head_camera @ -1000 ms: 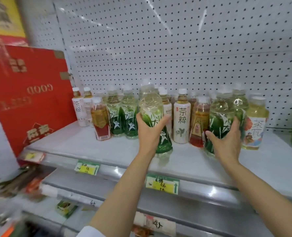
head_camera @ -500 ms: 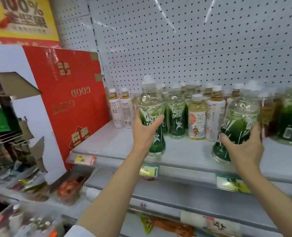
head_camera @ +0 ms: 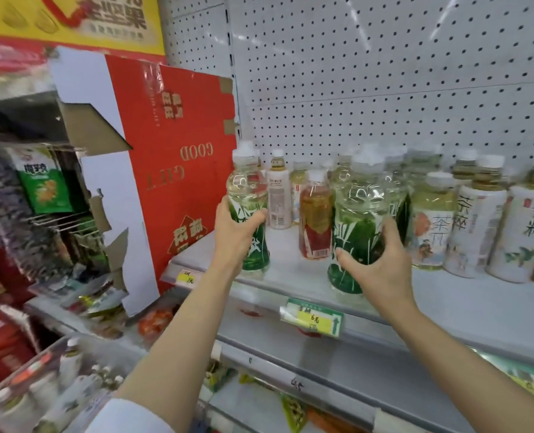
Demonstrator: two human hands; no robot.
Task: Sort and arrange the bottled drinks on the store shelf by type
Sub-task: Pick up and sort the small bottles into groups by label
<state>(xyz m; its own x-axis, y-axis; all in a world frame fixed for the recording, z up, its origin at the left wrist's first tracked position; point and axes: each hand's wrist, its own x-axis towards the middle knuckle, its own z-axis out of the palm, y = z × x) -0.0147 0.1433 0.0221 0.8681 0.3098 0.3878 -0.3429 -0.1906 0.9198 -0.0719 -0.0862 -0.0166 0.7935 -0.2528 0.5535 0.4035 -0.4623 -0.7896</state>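
Note:
My left hand (head_camera: 233, 235) grips a green-labelled bottle (head_camera: 249, 195) at the left front of the grey shelf (head_camera: 294, 273), its base at or just above the surface. My right hand (head_camera: 376, 264) grips a second green-labelled bottle (head_camera: 358, 220) near the shelf's front edge. Between and behind them stand a red-labelled tea bottle (head_camera: 315, 220) and a white-labelled bottle (head_camera: 279, 195). To the right stand a pale bottle with a floral label (head_camera: 433, 223) and white-labelled tea bottles (head_camera: 475, 226). More green-labelled bottles (head_camera: 400, 189) are partly hidden behind the held one.
A red gift carton (head_camera: 172, 157) leans against the shelf's left end. White pegboard (head_camera: 384, 73) backs the shelf. Price tags (head_camera: 314, 320) hang on the front rail. Lower shelves and a wire rack with snack packets (head_camera: 44, 182) lie at the left.
Both hands have carried their green-labelled bottles leftward along the shelf, toward the red carton. The view has swung left and moved closer, so the row now sits to the right.

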